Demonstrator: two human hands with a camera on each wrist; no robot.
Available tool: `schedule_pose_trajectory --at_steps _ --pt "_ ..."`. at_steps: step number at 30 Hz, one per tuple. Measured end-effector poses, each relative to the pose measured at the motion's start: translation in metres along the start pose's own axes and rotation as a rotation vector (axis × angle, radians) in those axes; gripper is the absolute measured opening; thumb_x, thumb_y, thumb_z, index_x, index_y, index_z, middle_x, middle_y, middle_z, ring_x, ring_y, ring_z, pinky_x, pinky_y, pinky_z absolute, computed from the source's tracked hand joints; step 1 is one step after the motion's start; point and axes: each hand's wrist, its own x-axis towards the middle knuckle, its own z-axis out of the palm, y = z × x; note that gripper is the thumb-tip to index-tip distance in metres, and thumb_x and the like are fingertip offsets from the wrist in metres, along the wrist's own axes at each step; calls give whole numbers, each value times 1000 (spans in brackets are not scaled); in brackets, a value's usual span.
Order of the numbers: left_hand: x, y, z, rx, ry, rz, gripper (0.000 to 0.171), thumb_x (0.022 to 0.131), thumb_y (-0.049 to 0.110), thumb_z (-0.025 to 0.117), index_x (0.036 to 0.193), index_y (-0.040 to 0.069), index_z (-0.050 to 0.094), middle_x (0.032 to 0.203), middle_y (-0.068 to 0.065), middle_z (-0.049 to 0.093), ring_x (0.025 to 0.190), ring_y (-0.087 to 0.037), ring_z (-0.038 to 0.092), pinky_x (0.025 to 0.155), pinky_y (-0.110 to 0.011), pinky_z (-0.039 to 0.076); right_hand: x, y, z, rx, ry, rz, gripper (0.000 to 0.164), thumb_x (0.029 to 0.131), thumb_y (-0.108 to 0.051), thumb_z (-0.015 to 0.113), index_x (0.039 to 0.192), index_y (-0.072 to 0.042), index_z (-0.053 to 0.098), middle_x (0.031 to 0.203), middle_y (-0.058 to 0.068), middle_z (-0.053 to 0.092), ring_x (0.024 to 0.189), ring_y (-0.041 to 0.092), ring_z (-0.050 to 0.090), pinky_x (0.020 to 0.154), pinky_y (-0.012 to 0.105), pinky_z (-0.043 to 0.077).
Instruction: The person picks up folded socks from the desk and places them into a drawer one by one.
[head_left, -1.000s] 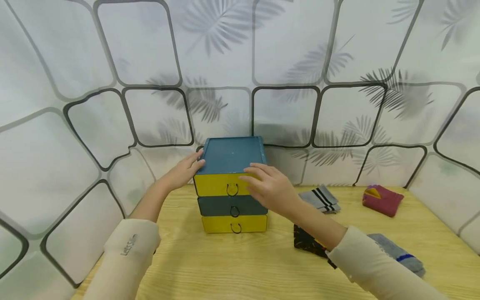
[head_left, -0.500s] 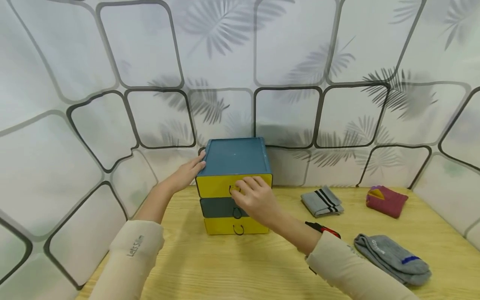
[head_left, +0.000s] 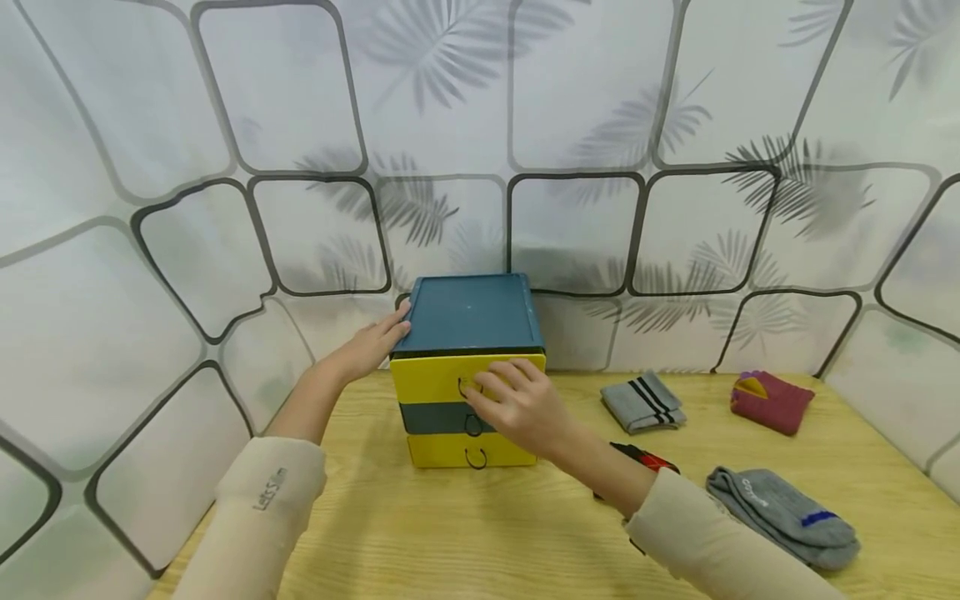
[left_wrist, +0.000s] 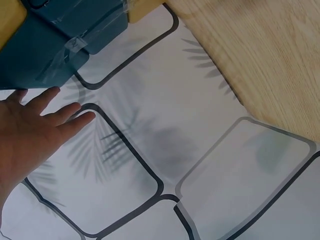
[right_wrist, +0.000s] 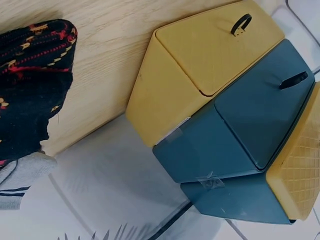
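Observation:
A small drawer unit with a blue top [head_left: 472,312] stands against the back wall covering. Its yellow top drawer [head_left: 420,379] is pulled out slightly, with a dark gap behind the upper edge of its front. My right hand [head_left: 528,408] pinches the black ring handle [head_left: 461,387] of that drawer, its fingers curled. My left hand [head_left: 366,352] rests against the unit's upper left edge with fingers extended. In the left wrist view those fingertips [left_wrist: 50,95] touch the blue side. Below, the dark blue middle drawer [head_left: 431,418] and yellow bottom drawer [head_left: 442,451] are closed.
Right of the unit lie a grey folded sock with black stripes [head_left: 643,402], a maroon folded sock [head_left: 772,403] and a grey sock with a blue stripe [head_left: 787,517]. A black patterned sock [right_wrist: 35,80] is partly hidden by my right forearm in the head view.
My right hand has reached left to the top drawer's handle, taken hold of it and drawn the drawer slightly forward. My left hand has stayed against the unit.

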Motion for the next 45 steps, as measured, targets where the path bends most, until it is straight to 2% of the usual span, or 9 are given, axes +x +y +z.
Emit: schedule_pose_trajectory --at_steps 13,22,39,45 --pt "-2 0 0 -47 -5 -10 60 100 46 21 149 21 -2 152 -14 5 135 -40 4 102 -61 9 4 -13 -19 46 74 -20 21 92 -12 54 83 -12 74 84 4 65 77 21 60 72 33 50" --pt "1 0 0 -40 -19 -3 60 100 47 19 149 21 -3 152 -12 2 135 -38 3 103 -60 7 7 -21 -33 68 98 -8 22 92 -10 54 83 -12 74 83 3 65 76 21 60 71 33 50" --pt "-1 -2 1 -61 -31 -18 59 100 45 19 149 22 -4 152 -13 1 135 -39 5 103 -60 9 10 -34 -51 94 131 -11 26 95 -11 52 82 -12 74 83 3 65 74 20 61 69 33 51" --pt "-1 0 1 -56 -29 6 60 100 45 19 149 20 -5 152 -13 1 135 -39 5 103 -59 9 13 -39 -60 96 135 -21 27 95 -11 51 82 -13 74 81 2 65 73 19 61 69 32 51"
